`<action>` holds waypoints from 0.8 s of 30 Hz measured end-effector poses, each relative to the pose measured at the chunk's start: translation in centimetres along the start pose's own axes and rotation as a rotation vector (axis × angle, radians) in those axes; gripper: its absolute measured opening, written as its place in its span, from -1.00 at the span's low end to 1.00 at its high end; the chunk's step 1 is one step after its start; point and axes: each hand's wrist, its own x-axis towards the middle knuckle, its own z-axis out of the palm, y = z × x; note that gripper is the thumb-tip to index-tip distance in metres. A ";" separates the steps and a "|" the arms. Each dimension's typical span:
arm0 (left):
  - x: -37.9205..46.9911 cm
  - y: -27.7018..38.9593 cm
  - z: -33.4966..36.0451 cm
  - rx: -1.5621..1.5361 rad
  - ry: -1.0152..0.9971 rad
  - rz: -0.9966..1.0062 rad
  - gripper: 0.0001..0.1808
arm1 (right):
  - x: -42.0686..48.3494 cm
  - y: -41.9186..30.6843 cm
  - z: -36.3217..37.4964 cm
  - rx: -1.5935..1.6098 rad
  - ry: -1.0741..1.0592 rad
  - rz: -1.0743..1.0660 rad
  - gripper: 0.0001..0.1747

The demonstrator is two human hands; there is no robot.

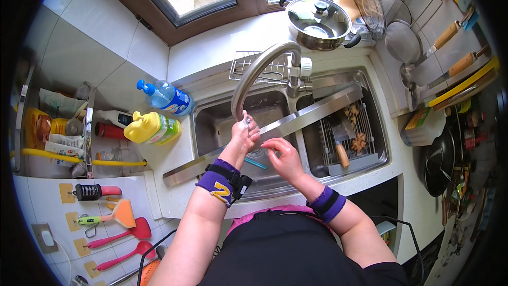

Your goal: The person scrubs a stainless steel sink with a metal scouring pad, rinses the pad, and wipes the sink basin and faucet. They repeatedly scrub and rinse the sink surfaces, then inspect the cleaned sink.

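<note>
My left hand [245,132] is palm up right under the outlet of the curved steel faucet [254,69], wet, its fingers loosely bent and nothing seen in it. My right hand [285,154] hovers just to its right, thumb and fingers apart and holding nothing visible. Both are over the left basin of a double steel sink [214,115]. A long stainless-steel strip [305,117] lies slantwise across both basins, passing beneath my hands. Below them in the basin a teal stick-like object [255,163] shows; its kind is unclear.
A roll-up rack [369,135] in the right basin bears a wood-handled cleaver [342,154] and ginger [358,142]. A yellow pump bottle [154,129] and a blue one [168,98] stand left. A lidded pot [317,24] sits on the sill, a wire basket [260,66] behind the faucet.
</note>
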 end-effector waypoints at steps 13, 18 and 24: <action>-5.2 1.9 -6.3 -0.159 -0.403 0.181 -0.50 | 3.0 -2.0 7.4 -0.041 0.067 -0.004 -0.59; -7.9 2.8 -9.8 0.197 -0.155 0.376 -0.72 | 4.8 -1.4 9.9 0.242 -0.016 0.271 -0.70; -10.5 4.8 -11.9 0.221 0.018 0.485 -0.66 | 5.0 -2.7 12.6 0.793 -0.049 0.593 -0.73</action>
